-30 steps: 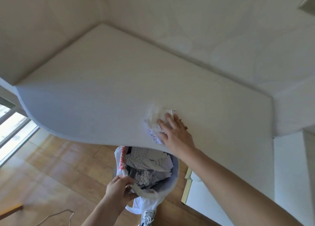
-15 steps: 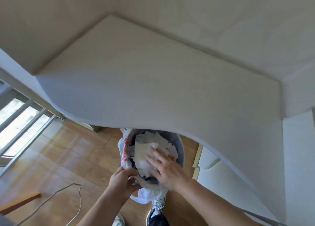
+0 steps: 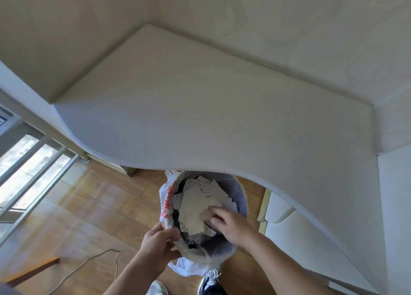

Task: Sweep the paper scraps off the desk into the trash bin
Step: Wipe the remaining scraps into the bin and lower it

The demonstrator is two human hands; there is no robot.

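Observation:
The white desk [image 3: 200, 121] fills the middle of the view, with no scraps visible on its top. Below its curved front edge stands the trash bin [image 3: 241, 197], lined with a white plastic bag that has red print. Paper scraps [image 3: 195, 205], some plain and some with small red marks, are heaped inside it. My left hand [image 3: 159, 242] grips the bin's near rim and the bag. My right hand [image 3: 233, 224] is over the bin's right side, its fingertips touching the top scraps, fingers bent.
The floor [image 3: 89, 205] is wood. A pale cable [image 3: 89, 260] lies on it at lower left beside a wooden bar [image 3: 31, 272]. A window with railings [image 3: 29, 168] is at left. A white cabinet [image 3: 282, 212] stands under the desk at right. My shoes [image 3: 210, 279] are below the bin.
My right hand has swept the scraps off the desk edge and gone down into the bin with them. The left hand has kept hold of the bin's rim. The view has tilted down.

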